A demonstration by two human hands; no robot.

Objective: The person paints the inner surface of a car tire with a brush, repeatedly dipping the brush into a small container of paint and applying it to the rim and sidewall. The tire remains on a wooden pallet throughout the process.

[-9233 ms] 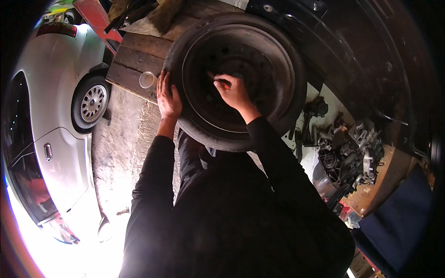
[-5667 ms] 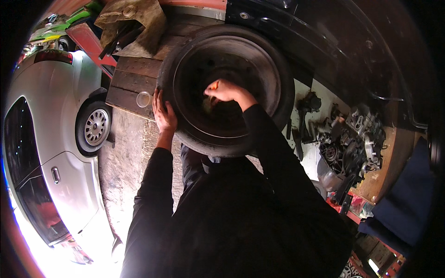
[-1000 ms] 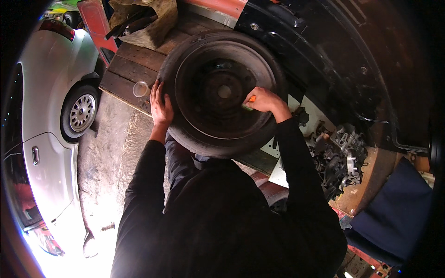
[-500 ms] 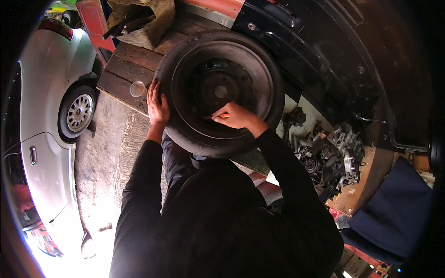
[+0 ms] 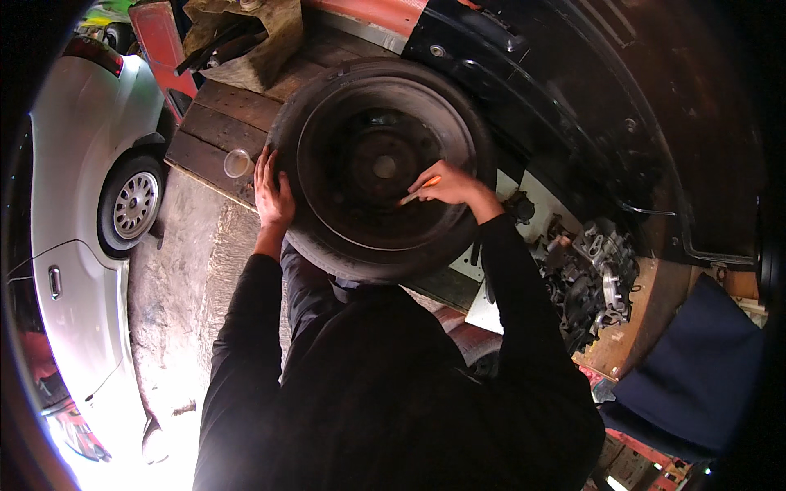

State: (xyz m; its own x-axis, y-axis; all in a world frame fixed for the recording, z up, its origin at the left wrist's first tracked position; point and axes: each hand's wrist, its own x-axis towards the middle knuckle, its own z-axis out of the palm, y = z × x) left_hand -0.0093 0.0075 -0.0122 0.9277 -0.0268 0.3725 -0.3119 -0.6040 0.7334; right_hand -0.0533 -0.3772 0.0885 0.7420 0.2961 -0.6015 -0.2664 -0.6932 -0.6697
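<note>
A wheel with a dark tyre point(image 5: 286, 237) and a dusty dark rim point(image 5: 327, 214) lies in front of me, its hollow side facing up. My left hand point(image 5: 274, 196) rests against the tyre's left side, fingers stretched out and thumb apart. Over the right part of the rim, my right hand point(image 5: 452, 186) is closed around a small brush point(image 5: 426, 187) with an orange handle. The brush's pale tip points down and left, at the inside of the rim below the round centre hole point(image 5: 384, 167). The exact contact of the tip is hard to make out.
A wooden bench point(image 5: 209, 135) is under the wheel, with a clear plastic cup point(image 5: 238, 163) near its left edge. An open sack point(image 5: 262, 49) sits behind. Metal engine parts point(image 5: 589, 278) crowd the right, beside dark blue cloth point(image 5: 688, 368). A silver car point(image 5: 82, 303) stands at left.
My right hand with the brush has moved right across the rim, and the brush now slants down-left. My left hand stays on the tyre's left side. The whole view has shifted slightly.
</note>
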